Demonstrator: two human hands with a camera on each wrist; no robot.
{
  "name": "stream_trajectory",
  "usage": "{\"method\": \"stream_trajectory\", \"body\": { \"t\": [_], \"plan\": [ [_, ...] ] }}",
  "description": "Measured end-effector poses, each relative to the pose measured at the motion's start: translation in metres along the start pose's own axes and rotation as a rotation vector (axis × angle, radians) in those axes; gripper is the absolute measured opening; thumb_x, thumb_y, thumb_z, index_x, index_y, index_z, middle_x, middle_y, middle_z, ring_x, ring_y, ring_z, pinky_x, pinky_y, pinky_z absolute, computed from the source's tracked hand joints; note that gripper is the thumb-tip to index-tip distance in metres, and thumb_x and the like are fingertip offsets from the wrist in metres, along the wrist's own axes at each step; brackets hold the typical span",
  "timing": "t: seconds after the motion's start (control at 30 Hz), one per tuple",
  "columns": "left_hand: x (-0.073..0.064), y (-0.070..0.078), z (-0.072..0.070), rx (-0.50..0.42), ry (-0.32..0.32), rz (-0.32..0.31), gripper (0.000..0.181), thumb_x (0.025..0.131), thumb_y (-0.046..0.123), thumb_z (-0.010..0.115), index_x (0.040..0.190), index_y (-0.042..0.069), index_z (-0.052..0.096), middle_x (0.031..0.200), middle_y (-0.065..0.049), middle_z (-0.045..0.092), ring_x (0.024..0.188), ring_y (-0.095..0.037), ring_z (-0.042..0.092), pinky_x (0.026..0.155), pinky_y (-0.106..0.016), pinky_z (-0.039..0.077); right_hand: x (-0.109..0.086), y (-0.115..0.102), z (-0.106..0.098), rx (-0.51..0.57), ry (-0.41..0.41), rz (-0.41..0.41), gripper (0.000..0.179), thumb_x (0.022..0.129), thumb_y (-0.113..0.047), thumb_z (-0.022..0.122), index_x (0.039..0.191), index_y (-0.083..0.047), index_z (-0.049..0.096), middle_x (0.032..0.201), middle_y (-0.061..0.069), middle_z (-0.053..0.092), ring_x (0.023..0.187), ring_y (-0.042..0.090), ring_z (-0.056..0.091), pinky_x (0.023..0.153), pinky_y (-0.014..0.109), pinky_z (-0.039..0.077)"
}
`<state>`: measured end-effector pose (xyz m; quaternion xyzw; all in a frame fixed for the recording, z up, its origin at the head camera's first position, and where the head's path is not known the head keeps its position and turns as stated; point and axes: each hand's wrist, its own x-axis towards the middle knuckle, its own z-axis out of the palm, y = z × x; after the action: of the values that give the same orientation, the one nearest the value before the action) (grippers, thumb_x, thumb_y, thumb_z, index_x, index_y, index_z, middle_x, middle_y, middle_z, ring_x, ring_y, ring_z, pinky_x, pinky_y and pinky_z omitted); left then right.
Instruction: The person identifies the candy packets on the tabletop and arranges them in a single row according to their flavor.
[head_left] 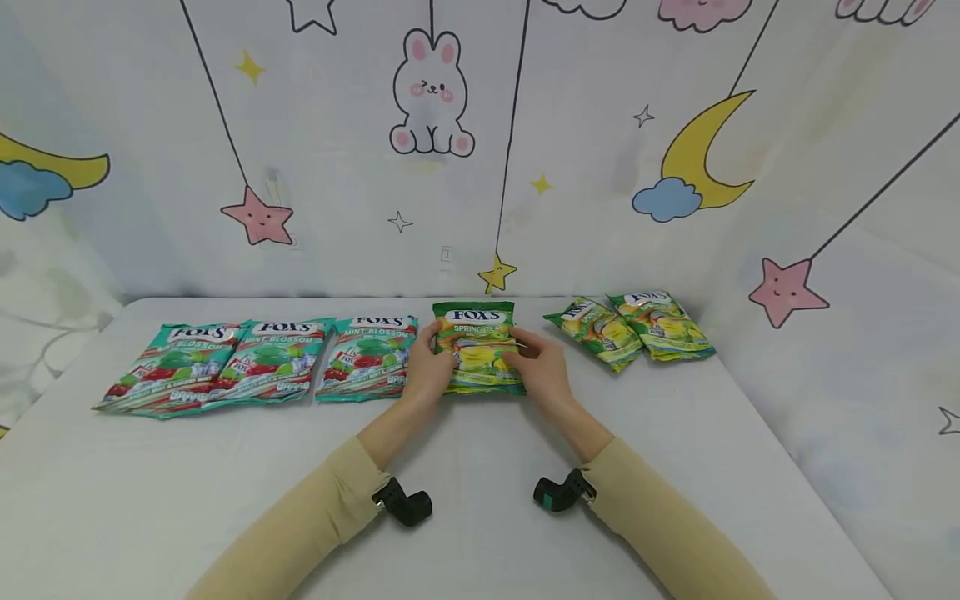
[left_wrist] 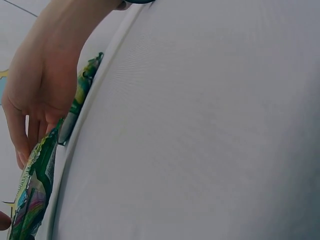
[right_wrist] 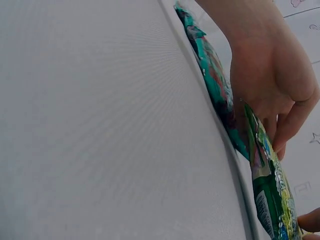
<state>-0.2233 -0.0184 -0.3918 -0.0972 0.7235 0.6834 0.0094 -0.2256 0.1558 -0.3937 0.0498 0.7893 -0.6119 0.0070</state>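
Note:
A green and yellow Fox's Spring Tea candy bag (head_left: 477,354) is held between both hands in the head view, its printed front facing up toward the camera. My left hand (head_left: 430,367) grips the bag's left edge, thumb on the front. The right hand (head_left: 545,364) has hold of the opposite edge, its thumb also over the print. Seen from the left wrist, the right hand (left_wrist: 45,85) reaches down to the bag (left_wrist: 35,190). From the right wrist, the left hand (right_wrist: 270,75) appears at the bag's far side.
Several teal Mint Blossom bags form a row at the left: one at the far end (head_left: 168,371), a middle one (head_left: 270,362), and another (head_left: 369,358) close beside my left hand. Two more Spring Tea bags, one tilted (head_left: 600,333) and one (head_left: 663,327), lie right on the white table (head_left: 480,533).

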Motion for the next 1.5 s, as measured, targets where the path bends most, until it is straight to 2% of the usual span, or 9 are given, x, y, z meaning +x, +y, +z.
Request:
{"method": "stream_trajectory", "body": {
  "t": [0.27,0.43,0.63,0.77,0.9,1.13,1.5],
  "plan": [
    [-0.005,0.003,-0.008,0.074,-0.004,0.021,0.075,0.088,-0.006,0.05,0.158,0.01,0.026,0.16,-0.015,0.032,0.139,-0.029,0.037,0.114,-0.044,0.034,0.001,0.001,0.012,0.018,-0.005,0.001,0.049,0.092,-0.007,0.067,0.14,-0.01,0.058,0.14,0.011,0.057,0.125,0.025,0.056,0.101,0.04,0.049],
    [-0.006,0.002,-0.013,0.098,-0.003,0.038,0.074,0.089,-0.007,0.049,0.158,0.007,0.026,0.16,-0.015,0.031,0.142,-0.03,0.035,0.117,-0.045,0.032,0.001,0.002,0.018,0.008,-0.006,0.011,0.05,0.092,-0.008,0.067,0.14,-0.012,0.058,0.14,0.011,0.057,0.124,0.024,0.057,0.101,0.04,0.049],
    [-0.005,-0.003,-0.015,0.092,0.002,0.035,0.077,0.086,-0.01,0.047,0.158,0.007,0.024,0.161,-0.016,0.03,0.145,-0.03,0.03,0.117,-0.045,0.032,0.0,0.002,0.023,-0.007,0.007,0.002,0.05,0.091,-0.007,0.067,0.14,-0.012,0.058,0.141,0.01,0.056,0.125,0.025,0.056,0.101,0.041,0.049],
    [-0.005,-0.007,-0.017,0.089,0.007,0.042,0.079,0.085,-0.012,0.047,0.158,0.007,0.024,0.161,-0.016,0.03,0.145,-0.031,0.031,0.113,-0.045,0.037,-0.001,0.002,0.025,-0.007,0.008,-0.008,0.05,0.091,-0.007,0.066,0.14,-0.012,0.058,0.144,0.009,0.055,0.126,0.025,0.056,0.101,0.041,0.05],
    [-0.005,-0.011,-0.019,0.081,0.012,0.074,0.08,0.083,-0.013,0.046,0.158,0.006,0.024,0.161,-0.016,0.03,0.144,-0.031,0.033,0.112,-0.045,0.038,-0.001,0.003,0.027,-0.003,0.003,-0.005,0.05,0.092,-0.008,0.067,0.14,-0.014,0.058,0.145,0.006,0.054,0.126,0.024,0.056,0.101,0.04,0.05],
    [-0.005,-0.015,-0.02,0.062,0.031,0.153,0.079,0.08,-0.015,0.045,0.156,0.0,0.026,0.161,-0.017,0.031,0.148,-0.028,0.029,0.118,-0.042,0.032,-0.001,0.007,0.028,0.006,-0.008,-0.025,0.05,0.092,-0.009,0.067,0.142,-0.014,0.057,0.146,0.008,0.054,0.125,0.024,0.057,0.101,0.04,0.05],
    [-0.004,-0.021,-0.019,-0.026,0.043,0.17,0.08,0.079,-0.019,0.045,0.155,0.001,0.028,0.163,-0.014,0.027,0.152,-0.025,0.021,0.12,-0.036,0.024,-0.003,0.013,0.029,0.013,-0.016,-0.046,0.051,0.093,-0.01,0.067,0.142,-0.013,0.056,0.145,0.007,0.054,0.122,0.023,0.059,0.096,0.037,0.052]
  ]
}}
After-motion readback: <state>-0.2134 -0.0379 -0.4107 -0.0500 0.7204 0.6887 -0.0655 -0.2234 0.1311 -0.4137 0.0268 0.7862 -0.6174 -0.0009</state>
